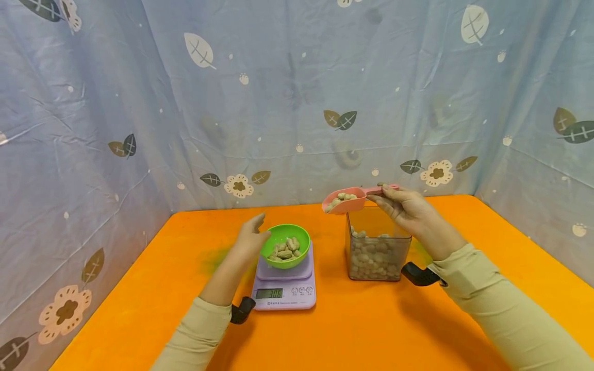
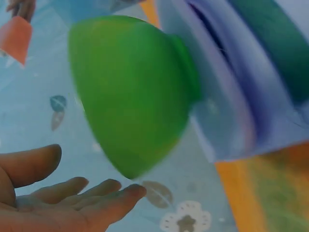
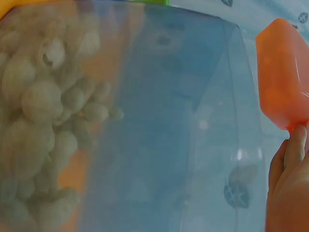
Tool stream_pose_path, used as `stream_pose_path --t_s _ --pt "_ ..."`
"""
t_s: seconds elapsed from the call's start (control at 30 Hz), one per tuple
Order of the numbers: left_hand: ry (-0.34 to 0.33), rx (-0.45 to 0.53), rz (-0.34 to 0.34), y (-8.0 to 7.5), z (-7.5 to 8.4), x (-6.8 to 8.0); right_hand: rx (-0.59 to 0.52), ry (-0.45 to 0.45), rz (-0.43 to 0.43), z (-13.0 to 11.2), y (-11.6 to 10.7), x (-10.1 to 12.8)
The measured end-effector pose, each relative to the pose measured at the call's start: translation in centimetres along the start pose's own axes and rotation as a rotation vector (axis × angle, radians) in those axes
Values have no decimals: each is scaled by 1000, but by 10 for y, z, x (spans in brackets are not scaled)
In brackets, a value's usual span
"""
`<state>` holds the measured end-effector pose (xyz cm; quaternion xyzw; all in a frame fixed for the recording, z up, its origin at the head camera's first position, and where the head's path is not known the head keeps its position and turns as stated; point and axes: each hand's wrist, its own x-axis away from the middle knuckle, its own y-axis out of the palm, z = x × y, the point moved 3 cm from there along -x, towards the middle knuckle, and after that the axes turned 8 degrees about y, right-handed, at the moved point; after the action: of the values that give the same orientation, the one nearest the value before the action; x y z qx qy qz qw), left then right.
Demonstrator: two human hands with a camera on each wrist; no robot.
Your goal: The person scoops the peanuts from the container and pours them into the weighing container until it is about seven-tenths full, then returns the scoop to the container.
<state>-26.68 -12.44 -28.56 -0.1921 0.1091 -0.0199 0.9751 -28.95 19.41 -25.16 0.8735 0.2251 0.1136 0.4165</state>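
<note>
Nearest us on the orange worktop (image 1: 352,330) we see a scale (image 1: 286,288) carrying a green bowl (image 1: 285,245) of peanuts. Our left hand (image 1: 250,239) is a released grip, fingers straight beside the bowl's rim. Further back, our right hand (image 1: 406,206) pinches a pink scoop (image 1: 345,202) of peanuts above the clear tub (image 1: 377,250)

Green bowl (image 2: 130,92) above open left hand (image 2: 58,200)
</note>
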Motion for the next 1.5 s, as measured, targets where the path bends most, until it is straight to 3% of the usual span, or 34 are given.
stream_pose_path --t_s 0.23,0.47,0.63,1.1,1.37,1.5 --pt "-56 -58 -33 -7 -17 2 40 12 4 9 3 -6" --pt "-125 132 -94 -4 -31 2 160 -16 43 16 6 -10" --pt "-138 197 -111 -4 -38 3 226 -14 72 24 9 -16" --pt "-155 246 -119 -5 -39 3 567 -16 152 55 30 -42" --pt "-150 247 -115 -5 -39 2 686 -64 200 65 39 -50" --pt "-153 254 -108 -5 -39 3 695 -86 207 62 37 -48"
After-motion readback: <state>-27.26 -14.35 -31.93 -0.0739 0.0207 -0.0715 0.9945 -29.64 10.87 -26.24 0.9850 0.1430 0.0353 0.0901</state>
